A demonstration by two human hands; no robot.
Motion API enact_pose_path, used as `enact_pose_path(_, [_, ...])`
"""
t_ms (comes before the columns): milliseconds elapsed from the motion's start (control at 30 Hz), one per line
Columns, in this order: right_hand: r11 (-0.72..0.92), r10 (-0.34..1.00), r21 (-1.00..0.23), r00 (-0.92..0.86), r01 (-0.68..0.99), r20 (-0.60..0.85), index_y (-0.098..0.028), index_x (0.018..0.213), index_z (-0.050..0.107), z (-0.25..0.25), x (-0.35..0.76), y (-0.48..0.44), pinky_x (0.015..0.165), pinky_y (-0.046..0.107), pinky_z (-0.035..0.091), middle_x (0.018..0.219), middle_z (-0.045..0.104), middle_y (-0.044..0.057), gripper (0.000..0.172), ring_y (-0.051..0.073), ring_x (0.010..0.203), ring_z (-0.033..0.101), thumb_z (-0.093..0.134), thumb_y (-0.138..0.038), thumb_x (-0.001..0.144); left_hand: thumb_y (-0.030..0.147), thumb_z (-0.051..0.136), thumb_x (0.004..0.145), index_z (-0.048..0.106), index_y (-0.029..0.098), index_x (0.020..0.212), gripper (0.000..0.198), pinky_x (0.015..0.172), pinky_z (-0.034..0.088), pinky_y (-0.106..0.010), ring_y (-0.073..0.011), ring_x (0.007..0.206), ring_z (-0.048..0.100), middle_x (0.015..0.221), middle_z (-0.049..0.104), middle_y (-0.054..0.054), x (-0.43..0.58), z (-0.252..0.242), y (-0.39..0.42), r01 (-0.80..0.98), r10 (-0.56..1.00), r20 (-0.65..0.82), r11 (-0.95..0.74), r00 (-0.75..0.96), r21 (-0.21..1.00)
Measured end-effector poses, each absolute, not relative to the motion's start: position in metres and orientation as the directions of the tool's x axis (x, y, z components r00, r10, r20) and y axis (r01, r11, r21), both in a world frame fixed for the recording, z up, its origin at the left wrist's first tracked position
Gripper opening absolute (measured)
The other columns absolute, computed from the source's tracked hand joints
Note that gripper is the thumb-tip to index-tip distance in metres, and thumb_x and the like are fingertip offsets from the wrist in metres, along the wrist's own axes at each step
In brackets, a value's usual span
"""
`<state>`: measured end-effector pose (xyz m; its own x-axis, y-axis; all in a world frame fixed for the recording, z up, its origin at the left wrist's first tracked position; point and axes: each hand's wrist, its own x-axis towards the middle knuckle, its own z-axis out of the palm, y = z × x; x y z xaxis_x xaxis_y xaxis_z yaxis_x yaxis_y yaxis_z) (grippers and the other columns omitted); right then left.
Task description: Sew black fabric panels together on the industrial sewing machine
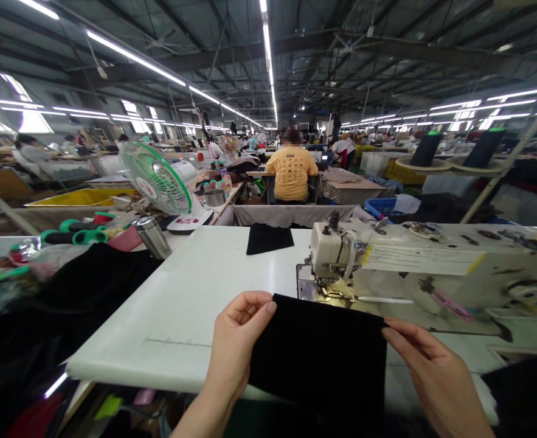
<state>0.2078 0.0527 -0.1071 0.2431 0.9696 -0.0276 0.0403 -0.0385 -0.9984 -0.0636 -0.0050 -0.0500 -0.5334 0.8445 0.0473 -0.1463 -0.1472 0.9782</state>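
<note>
A black fabric piece point(323, 353) hangs stretched between my two hands, just above the front of the white table. My left hand point(241, 328) pinches its upper left corner between thumb and fingers. The upper right corner is pinched by my right hand point(432, 359). Right behind the cloth stands a sewing machine point(334, 258), its needle area close to the cloth's top edge. Another black fabric piece point(269, 238) lies flat toward the back of the white table point(181, 298).
Left of the table are a steel flask point(152, 237), a green-rimmed fan point(159, 176) and heaped black cloth point(76, 304). Pink-handled snips point(450, 304) rest against the machine. Thread cones point(426, 149) stand at the right. A person in a yellow shirt point(292, 173) sits ahead.
</note>
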Motion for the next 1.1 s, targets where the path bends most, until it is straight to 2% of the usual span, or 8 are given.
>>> enact_pose_path(200, [0.02,0.979,-1.0,0.204,0.019,0.023,-0.023,0.083,0.08,-0.112,0.21,0.056,0.092,0.037,0.055,0.104,0.077,0.009,0.042,0.03,0.099,0.069,0.087,-0.052,0.054,0.035,0.084,0.063,0.072,0.018,0.073,0.023,0.074,0.053,-0.026,-0.017,0.076,0.065,0.08,0.073,-0.004,-0.065,-0.051,-0.004,-0.096,0.837,0.075,-0.15,-0.542,0.984])
enact_pose_path(333, [0.054,0.977,-0.999,0.208,0.003,0.053,-0.022,0.079,0.079,-0.103,0.205,0.054,0.093,0.039,0.055,0.102,0.077,0.009,0.037,0.029,0.098,0.069,0.087,-0.049,0.055,0.031,0.086,0.061,0.07,0.018,0.071,0.023,0.074,0.051,-0.022,-0.0137,0.075,0.063,0.077,0.071,-0.001,-0.067,-0.053,0.0,-0.13,0.835,0.07,-0.167,-0.546,0.977])
enact_pose_path(433, [0.073,0.977,-0.997,0.204,-0.018,0.068,-0.022,0.076,0.078,-0.091,0.196,0.049,0.086,0.038,0.057,0.093,0.077,0.008,0.031,0.026,0.089,0.07,0.086,-0.046,0.058,0.023,0.088,0.056,0.067,0.02,0.073,0.028,0.074,0.051,-0.016,-0.0098,0.075,0.062,0.076,0.07,0.003,-0.071,-0.055,0.004,-0.202,0.818,0.062,-0.214,-0.571,0.956])
enact_pose_path(533, [0.093,0.984,-0.991,0.161,-0.097,0.076,-0.021,0.076,0.077,-0.083,0.187,0.047,0.079,0.035,0.058,0.088,0.076,0.006,0.028,0.023,0.083,0.069,0.085,-0.044,0.062,0.018,0.089,0.047,0.065,0.021,0.071,0.034,0.072,0.051,-0.01,-0.0073,0.073,0.062,0.072,0.068,0.006,-0.073,-0.053,0.009,-0.275,0.806,-0.011,-0.189,-0.592,0.943])
enact_pose_path(633, [0.108,0.986,-0.981,0.146,-0.163,0.084,-0.021,0.078,0.076,-0.082,0.183,0.048,0.08,0.034,0.057,0.086,0.076,0.005,0.026,0.021,0.082,0.069,0.084,-0.041,0.064,0.014,0.088,0.036,0.063,0.021,0.066,0.039,0.071,0.052,-0.007,-0.0069,0.072,0.063,0.069,0.067,0.007,-0.073,-0.048,0.011,-0.315,0.785,-0.081,-0.15,-0.614,0.937])
enact_pose_path(733, [0.108,0.985,-0.974,0.157,-0.198,0.077,-0.02,0.077,0.075,-0.082,0.183,0.049,0.078,0.032,0.056,0.082,0.074,0.004,0.026,0.02,0.079,0.067,0.085,-0.04,0.064,0.012,0.086,0.031,0.063,0.021,0.063,0.041,0.07,0.053,-0.006,-0.0074,0.072,0.063,0.069,0.067,0.007,-0.071,-0.045,0.011,-0.307,0.767,-0.088,-0.147,-0.636,0.94])
enact_pose_path(900, [0.12,0.984,-0.97,0.154,-0.21,0.088,-0.02,0.077,0.072,-0.082,0.183,0.049,0.075,0.03,0.054,0.079,0.072,0.003,0.026,0.017,0.076,0.065,0.084,-0.04,0.065,0.012,0.086,0.036,0.064,0.022,0.063,0.036,0.068,0.054,-0.007,-0.0092,0.075,0.064,0.071,0.069,0.005,-0.074,-0.053,0.011,-0.254,0.774,-0.033,-0.166,-0.632,0.953])
enact_pose_path(1100, [0.216,0.972,-0.965,0.122,-0.149,0.199,-0.022,0.088,0.061,-0.081,0.184,0.052,0.078,0.03,0.052,0.082,0.069,0.0,0.028,0.017,0.079,0.065,0.08,-0.035,0.072,0.015,0.084,0.044,0.063,0.023,0.06,0.028,0.061,0.056,-0.019,-0.0153,0.073,0.063,0.068,0.066,0.004,-0.079,-0.057,0.009,-0.194,0.768,-0.004,-0.156,-0.64,0.969])
